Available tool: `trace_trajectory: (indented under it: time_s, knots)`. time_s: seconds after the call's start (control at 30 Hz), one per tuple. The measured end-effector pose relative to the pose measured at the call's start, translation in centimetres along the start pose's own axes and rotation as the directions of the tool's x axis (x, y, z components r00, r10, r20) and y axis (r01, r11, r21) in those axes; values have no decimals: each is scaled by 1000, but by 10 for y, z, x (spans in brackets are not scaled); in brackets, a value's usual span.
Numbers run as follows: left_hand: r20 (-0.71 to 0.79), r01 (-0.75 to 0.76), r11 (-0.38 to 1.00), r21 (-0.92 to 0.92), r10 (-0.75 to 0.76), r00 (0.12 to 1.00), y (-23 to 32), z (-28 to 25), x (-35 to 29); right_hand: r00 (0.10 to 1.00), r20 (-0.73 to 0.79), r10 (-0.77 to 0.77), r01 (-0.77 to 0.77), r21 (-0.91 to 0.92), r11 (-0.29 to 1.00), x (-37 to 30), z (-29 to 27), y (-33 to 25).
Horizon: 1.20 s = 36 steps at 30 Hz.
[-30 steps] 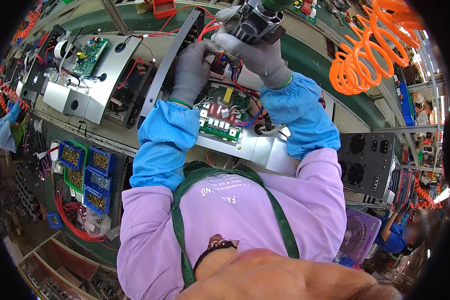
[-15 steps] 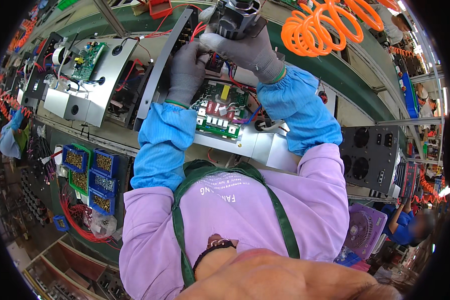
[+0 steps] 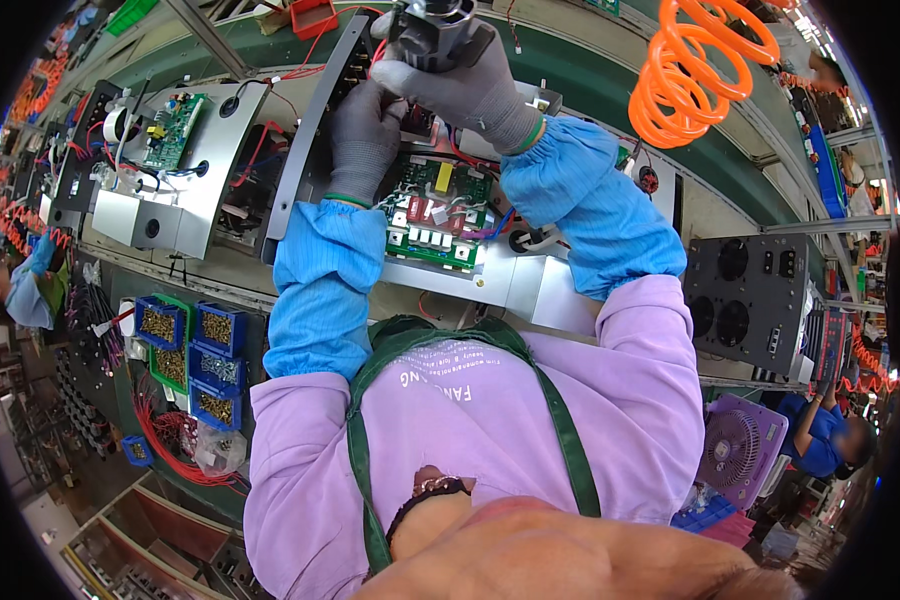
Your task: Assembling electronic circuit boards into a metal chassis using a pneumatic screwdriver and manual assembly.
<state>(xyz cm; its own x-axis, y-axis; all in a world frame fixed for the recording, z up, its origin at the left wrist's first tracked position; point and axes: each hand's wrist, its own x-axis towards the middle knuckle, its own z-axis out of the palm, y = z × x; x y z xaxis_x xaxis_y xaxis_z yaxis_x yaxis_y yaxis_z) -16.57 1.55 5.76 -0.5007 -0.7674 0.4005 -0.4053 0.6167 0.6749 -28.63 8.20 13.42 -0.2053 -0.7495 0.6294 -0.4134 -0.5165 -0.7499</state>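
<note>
My right hand (image 3: 470, 92), in a grey glove, is wrapped round a black and grey power driver (image 3: 435, 38) at the far edge of the view. Its working tip is hidden. My gloved left hand (image 3: 363, 140) is closed just below it, beside the dark upright panel (image 3: 313, 150) of an open metal chassis (image 3: 460, 282). What those left fingers hold, if anything, cannot be made out. Red wires (image 3: 379, 52) run near both hands. Nearer to me in the chassis lies a green circuit board (image 3: 436, 212) with a yellow transformer and white parts.
Another open unit with a circuit board (image 3: 175, 130) stands left. Blue bins (image 3: 217, 330) of screws and red wire bundles (image 3: 165, 440) lie on the lower left bench. An orange coiled hose (image 3: 685, 80) hangs at upper right. A black fan-fitted case (image 3: 750, 305) stands right, near a purple fan (image 3: 745, 450).
My right hand and the driver have shifted slightly left and away from me. The left hand stays by the panel. The orange hose appears farther right.
</note>
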Motion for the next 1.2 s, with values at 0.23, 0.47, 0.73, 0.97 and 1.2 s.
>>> trace_trajectory:
  time_s: [0.23, 0.47, 0.73, 0.97, 1.2]
  knots:
    - [52, 74, 997, -12, -73, 996, 6, -1, -4, 995, 99, -22, 48, -261, 964, 0, -5, -8]
    - [51, 56, 998, -21, -55, 997, 9, -2, -2, 991, 46, -125, 133, -388, 912, 4, -5, 2]
    - [8, 38, 999, -26, -38, 999, 6, 2, -3, 995, -1, -98, 96, -189, 977, 1, 0, 9]
    - [-25, 15, 1000, -12, -15, 1000, 3, 4, -3, 995, -5, -101, 99, -170, 980, 1, -1, 7]
    - [12, 14, 998, -63, -14, 1000, 1, 3, -6, 999, 12, -40, 41, -151, 988, 1, -5, 3]
